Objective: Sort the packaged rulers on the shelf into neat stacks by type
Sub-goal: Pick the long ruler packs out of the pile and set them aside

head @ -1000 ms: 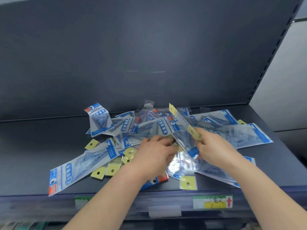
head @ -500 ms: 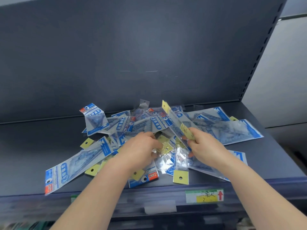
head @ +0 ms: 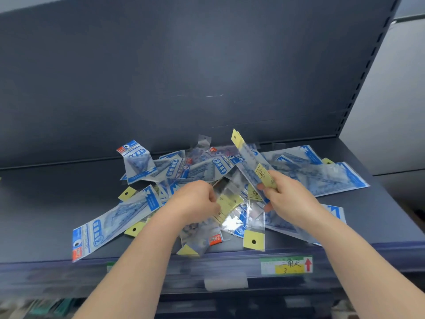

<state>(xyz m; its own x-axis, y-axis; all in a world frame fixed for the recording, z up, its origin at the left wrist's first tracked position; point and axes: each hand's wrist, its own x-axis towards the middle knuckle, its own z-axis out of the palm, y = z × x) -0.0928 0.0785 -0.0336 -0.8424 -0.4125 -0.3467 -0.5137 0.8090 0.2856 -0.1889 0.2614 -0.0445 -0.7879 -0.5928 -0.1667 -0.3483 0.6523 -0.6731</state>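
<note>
A jumbled pile of packaged rulers (head: 202, 166) covers the middle of the dark shelf (head: 46, 203): wide packs with blue-and-white headers and narrow clear packs with yellow header tabs. My right hand (head: 287, 199) is shut on a narrow yellow-tab ruler pack (head: 248, 155), which slants up and to the left above the pile. My left hand (head: 195, 201) grips another narrow yellow-label pack (head: 227, 203) low over the pile's middle. A long blue pack (head: 110, 222) lies at the left front, and one yellow-tab pack (head: 254, 229) reaches the shelf's front edge.
The shelf's dark back panel (head: 184, 65) rises right behind the pile. A price-label strip with a yellow and green tag (head: 286, 265) runs along the front edge. A slotted upright (head: 368, 70) bounds the shelf on the right, with a pale wall beyond.
My left hand has pulled a narrow yellow-label pack up out of the pile's middle. My right hand keeps its tilted pack, shifted slightly. Packs near the front edge have slid forward.
</note>
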